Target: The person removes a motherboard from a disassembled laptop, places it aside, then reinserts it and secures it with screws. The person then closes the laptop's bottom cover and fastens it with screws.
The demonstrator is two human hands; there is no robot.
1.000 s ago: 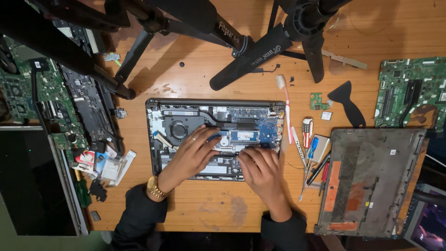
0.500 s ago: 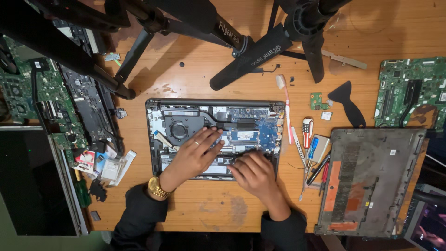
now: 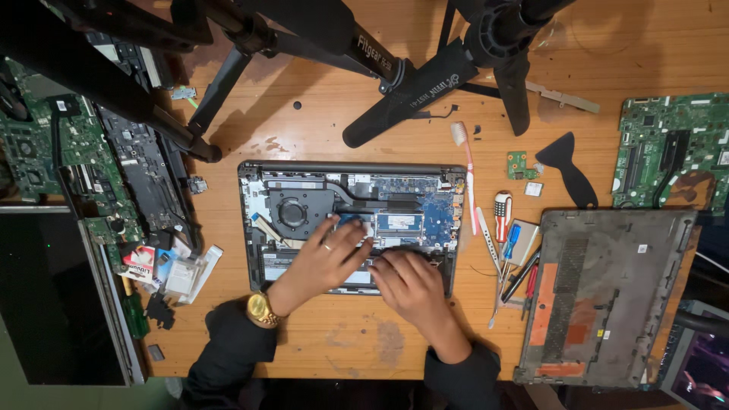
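**Both hands inside an opened laptop at the centre of a crowded worktop**

The opened grey laptop base, its bottom cover off and its fan and blue circuit board exposed, lies flat at the centre of the wooden worktop. Its long axis runs left to right across the frame, with the hinge edge toward the top and the front edge toward the bottom, nearest the person.

The left hand, with a ring and a gold wristwatch, lies palm down on the lower middle of the base, fingers spread apart and pressing flat, gripping nothing. The right hand rests just beside it at the lower right of the base, fingers curled down onto the parts; whether they pinch anything cannot be told.

Room is tight. Black tripod legs reach down close to the base's top edge. At its right edge lie a white toothbrush, a red-and-white screwdriver and other small tools, then the removed grey bottom cover. Left of it sit green circuit boards and a dark screen panel. Bare wood shows mainly below the base and in a strip at its left.
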